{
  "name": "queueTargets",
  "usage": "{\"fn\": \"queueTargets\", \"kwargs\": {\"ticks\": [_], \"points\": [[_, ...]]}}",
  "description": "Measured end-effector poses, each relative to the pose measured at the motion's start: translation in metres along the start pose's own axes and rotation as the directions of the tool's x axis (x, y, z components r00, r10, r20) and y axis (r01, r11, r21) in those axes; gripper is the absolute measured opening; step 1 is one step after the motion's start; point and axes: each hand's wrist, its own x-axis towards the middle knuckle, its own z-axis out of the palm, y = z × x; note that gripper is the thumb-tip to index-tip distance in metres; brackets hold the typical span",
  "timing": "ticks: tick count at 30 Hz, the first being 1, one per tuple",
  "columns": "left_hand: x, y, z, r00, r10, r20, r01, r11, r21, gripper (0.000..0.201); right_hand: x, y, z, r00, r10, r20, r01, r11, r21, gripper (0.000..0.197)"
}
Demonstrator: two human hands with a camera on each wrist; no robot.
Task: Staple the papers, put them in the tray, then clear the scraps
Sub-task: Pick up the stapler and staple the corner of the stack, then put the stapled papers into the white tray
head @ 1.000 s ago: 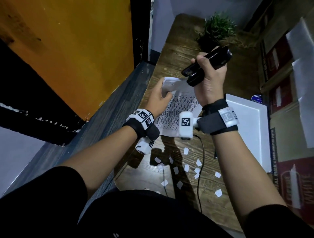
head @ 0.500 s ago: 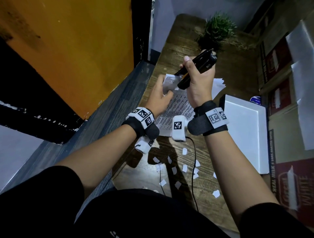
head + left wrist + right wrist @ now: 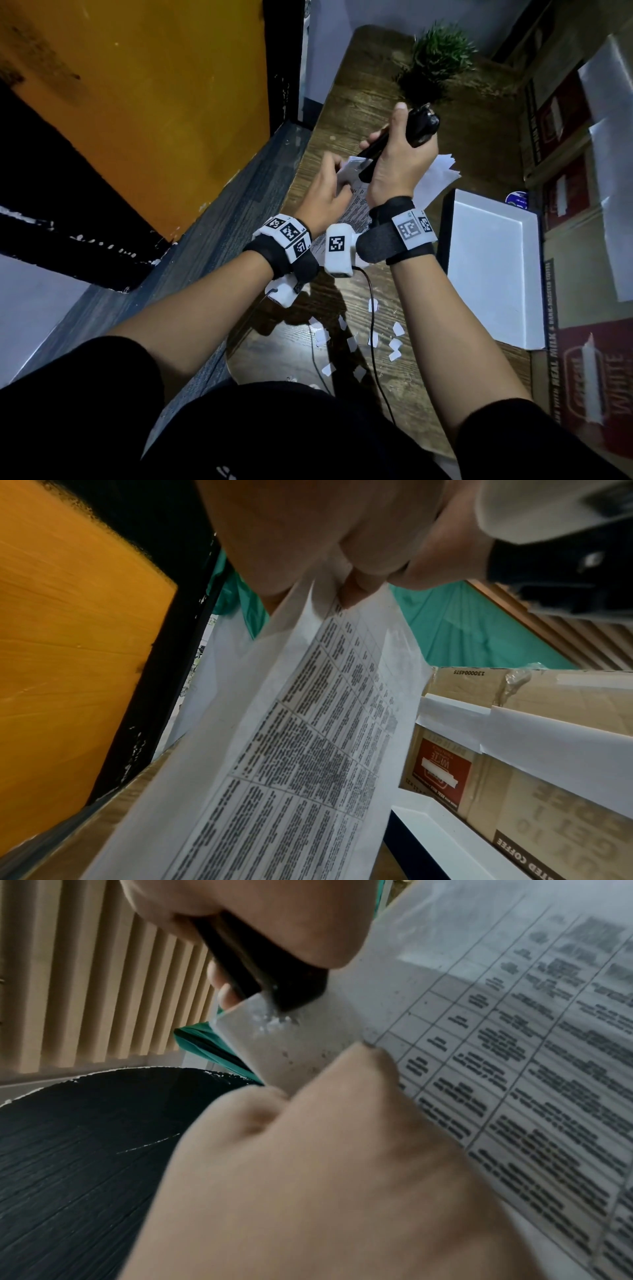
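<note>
The right hand (image 3: 394,164) is wrapped around a black stapler (image 3: 416,128), fingers and thumb curled tight on its body, and the stapler's mouth sits over the top corner of the printed papers (image 3: 356,202). In the right wrist view the stapler (image 3: 274,969) bites onto that corner, with the sheet caught between its two halves. The left hand (image 3: 325,192) pinches the same corner of the papers just at 9 o'clock of the stapler; in the left wrist view its fingertips (image 3: 359,588) close on the top edge of the papers (image 3: 308,750), which hang down from there toward the tabletop (image 3: 359,102). The sheets carry a table of dense black print, too blurred to read. More white sheets (image 3: 438,174) fan out from behind the right hand toward 3 o'clock. The white tray (image 3: 493,274) lies flat on the tabletop at 4 o'clock of the hands, just beside the right wrist strap and against the cardboard boxes (image 3: 589,240) along the right edge. Small white scraps (image 3: 373,339) are scattered on the wood at 6 o'clock of the hands, between the two forearms, with a thin black cable (image 3: 375,342) running through them. A small green plant (image 3: 442,51) stands at 12 o'clock, at the tabletop's far end.
</note>
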Motion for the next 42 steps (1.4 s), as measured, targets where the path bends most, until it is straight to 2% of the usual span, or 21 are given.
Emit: {"fn": "queueTargets", "kwargs": {"ticks": [4, 6, 8, 10, 13, 15, 17, 19, 20, 22, 23, 25, 28, 31, 33, 37, 39, 42], "points": [[-0.003, -0.002, 0.003, 0.999, -0.021, 0.024, 0.021, 0.999, -0.033, 0.032, 0.006, 0.005, -0.002, 0.998, 0.045, -0.032, -0.045, 0.999, -0.013, 0.022], [-0.004, -0.001, 0.004, 0.998, -0.057, 0.027, 0.059, 0.997, -0.045, 0.032, 0.006, 0.007, -0.004, 0.998, 0.034, 0.044, -0.034, 0.999, -0.008, 0.021], [-0.004, 0.001, 0.005, 0.994, -0.102, 0.049, 0.105, 0.993, -0.049, 0.038, 0.005, 0.004, -0.005, 0.984, -0.046, 0.175, 0.051, 0.998, -0.028, 0.028], [-0.003, -0.003, 0.006, 0.987, -0.127, 0.096, 0.130, 0.991, -0.024, 0.048, 0.010, -0.007, -0.012, 0.963, -0.148, 0.224, 0.163, 0.985, -0.051, 0.037], [0.001, -0.015, 0.007, 0.986, -0.142, 0.087, 0.141, 0.990, 0.018, 0.056, 0.037, -0.020, -0.049, 0.965, -0.236, 0.115, 0.248, 0.964, -0.098, 0.048], [0.003, -0.019, 0.008, 0.986, -0.160, 0.045, 0.159, 0.987, 0.015, 0.058, 0.049, -0.026, -0.090, 0.978, -0.190, 0.080, 0.205, 0.940, -0.271, 0.050], [0.006, -0.020, 0.011, 0.987, -0.160, 0.016, 0.160, 0.987, 0.008, 0.055, 0.048, -0.023, -0.144, 0.993, -0.047, 0.111, 0.097, 0.857, -0.506, 0.044], [0.009, -0.022, 0.013, 0.990, -0.141, 0.007, 0.141, 0.990, 0.005, 0.052, 0.036, -0.016, -0.206, 0.987, 0.109, 0.122, 0.011, 0.702, -0.712, 0.035], [0.010, -0.020, 0.014, 0.991, -0.130, 0.012, 0.130, 0.992, 0.004, 0.049, 0.027, -0.011, -0.238, 0.982, 0.163, 0.098, -0.015, 0.579, -0.815, 0.030], [0.012, -0.019, 0.015, 0.993, -0.116, 0.016, 0.116, 0.993, 0.011, 0.045, 0.015, 0.006, -0.305, 0.970, 0.243, 0.008, -0.059, 0.264, -0.963, 0.031], [0.012, -0.017, 0.015, 0.993, -0.113, 0.016, 0.113, 0.994, 0.000, 0.043, 0.010, 0.015, -0.339, 0.956, 0.288, -0.050, -0.088, 0.122, -0.989, 0.032], [0.013, -0.014, 0.017, 0.994, -0.110, 0.010, 0.111, 0.993, -0.030, 0.042, -0.003, 0.033, -0.399, 0.915, 0.359, -0.185, -0.163, -0.092, -0.982, 0.032], [0.014, -0.012, 0.021, 0.992, -0.122, -0.021, 0.121, 0.992, -0.033, 0.043, -0.022, 0.054, -0.468, 0.844, 0.409, -0.345, -0.218, -0.327, -0.920, 0.034], [0.015, -0.011, 0.025, 0.995, -0.095, -0.042, 0.095, 0.995, -0.008, 0.038, -0.037, 0.060, -0.494, 0.812, 0.372, -0.450, -0.278, -0.432, -0.858, 0.044], [0.016, -0.010, 0.026, 0.994, -0.097, -0.044, 0.098, 0.995, 0.002, 0.040, -0.042, 0.064, -0.502, 0.802, 0.349, -0.484, -0.304, -0.459, -0.835, 0.049], [0.012, -0.007, 0.030, 0.985, -0.163, -0.049, 0.163, 0.987, -0.006, 0.046, -0.043, 0.075, -0.514, 0.811, 0.317, -0.492, -0.323, -0.458, -0.828, 0.053], [0.009, -0.008, 0.030, 0.975, -0.215, -0.055, 0.215, 0.977, -0.015, 0.051, -0.045, 0.080, -0.516, 0.822, 0.294, -0.488, -0.344, -0.427, -0.836, 0.052], [0.009, -0.004, 0.027, 0.975, -0.211, -0.062, 0.210, 0.977, -0.032, 0.051, -0.047, 0.084, -0.507, 0.814, 0.227, -0.535, -0.405, -0.438, -0.803, 0.047]]}}
